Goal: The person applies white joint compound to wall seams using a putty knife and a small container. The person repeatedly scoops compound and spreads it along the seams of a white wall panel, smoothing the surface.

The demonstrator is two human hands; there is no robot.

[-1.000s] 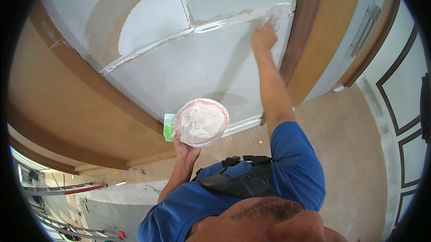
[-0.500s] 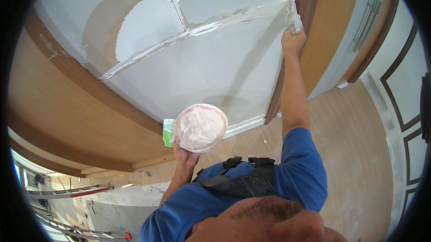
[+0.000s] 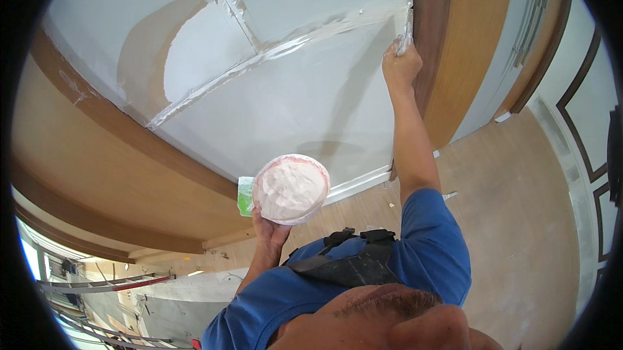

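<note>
Low centre, my left hand (image 3: pixel 270 225) grips a round tub of white paste (image 3: pixel 291 186) from beneath, with a green-and-white flat piece (image 3: pixel 245 196) beside the tub's left side. My right hand (image 3: pixel 402 64) is closed on a paste-coated spreading tool (image 3: pixel 407 33), held against the right end of a white-smeared horizontal seam (image 3: pixel 285 45), beside the brown wooden trim (image 3: pixel 428 25). The pale wall panel (image 3: pixel 272 110) also has a vertical seam and a curved tan patch (image 3: pixel 139 45).
Wooden panelling (image 3: pixel 97 168) curves along the left. A door with a long metal handle (image 3: pixel 531 25) and a white panel with dark moulding (image 3: pixel 577 110) stand right. Below lie the wood floor (image 3: pixel 506 220) and, lower left, metal ladders (image 3: pixel 110 284) among scattered clutter.
My right hand moved right to the seam's end by the trim, then slightly down and left with the tool. The tub stays in my left hand, sitting a little lower in view.
</note>
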